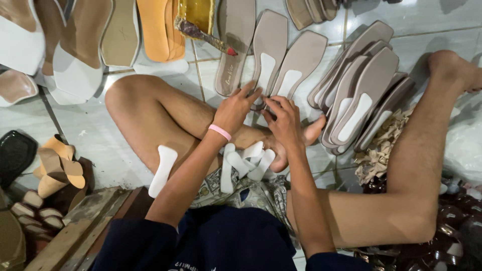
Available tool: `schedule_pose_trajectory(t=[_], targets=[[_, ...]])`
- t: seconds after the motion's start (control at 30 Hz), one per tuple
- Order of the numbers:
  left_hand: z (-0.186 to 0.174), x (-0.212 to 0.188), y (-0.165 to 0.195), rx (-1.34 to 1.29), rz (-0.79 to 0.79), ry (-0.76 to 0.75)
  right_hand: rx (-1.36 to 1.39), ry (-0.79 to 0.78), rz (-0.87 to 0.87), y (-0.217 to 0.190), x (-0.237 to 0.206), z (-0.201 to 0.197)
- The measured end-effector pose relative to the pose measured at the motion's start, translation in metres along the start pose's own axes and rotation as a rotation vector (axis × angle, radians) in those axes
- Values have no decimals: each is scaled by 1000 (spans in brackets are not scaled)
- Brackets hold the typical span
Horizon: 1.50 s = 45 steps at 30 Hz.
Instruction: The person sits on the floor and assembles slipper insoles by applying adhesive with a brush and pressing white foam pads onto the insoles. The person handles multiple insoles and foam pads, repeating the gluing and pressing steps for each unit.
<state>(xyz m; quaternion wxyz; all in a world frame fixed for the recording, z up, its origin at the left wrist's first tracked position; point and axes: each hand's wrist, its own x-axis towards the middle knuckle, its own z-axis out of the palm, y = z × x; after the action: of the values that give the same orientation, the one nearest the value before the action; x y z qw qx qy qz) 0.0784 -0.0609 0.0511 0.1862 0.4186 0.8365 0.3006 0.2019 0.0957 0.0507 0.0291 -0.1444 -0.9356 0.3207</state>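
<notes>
While both hands worked over the crossed legs, free floor was scarce: a stack of soles crowded the right, white pads lay on the lap. Tiled floor. Left hand and right hand had fingers pinched on a beige sole, wrists bent down.

Floor: pale glossy tiles with dark grout lines, glare patches up and right of the hands. Worn wooden plank lies low-left of them, by the tile edge. Light is bright and cool from above, with soft shadows. No walls, windows or furniture in view.
</notes>
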Motion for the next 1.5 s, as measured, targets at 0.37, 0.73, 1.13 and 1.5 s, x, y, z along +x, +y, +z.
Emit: schedule_pose_trajectory(t=[0.37, 0.73, 1.13, 1.5], targets=[[10, 1, -2, -17, -34, -26, 63, -57, 18, 11, 1, 3], [10, -1, 0, -13, -32, -27, 183, 32, 58, 10, 2, 4], [13, 1, -1, 14, -36, -22, 209, -16, 33, 20, 3, 7], [12, -3, 3, 10, -24, -19, 117, -56, 18, 18, 2, 0]])
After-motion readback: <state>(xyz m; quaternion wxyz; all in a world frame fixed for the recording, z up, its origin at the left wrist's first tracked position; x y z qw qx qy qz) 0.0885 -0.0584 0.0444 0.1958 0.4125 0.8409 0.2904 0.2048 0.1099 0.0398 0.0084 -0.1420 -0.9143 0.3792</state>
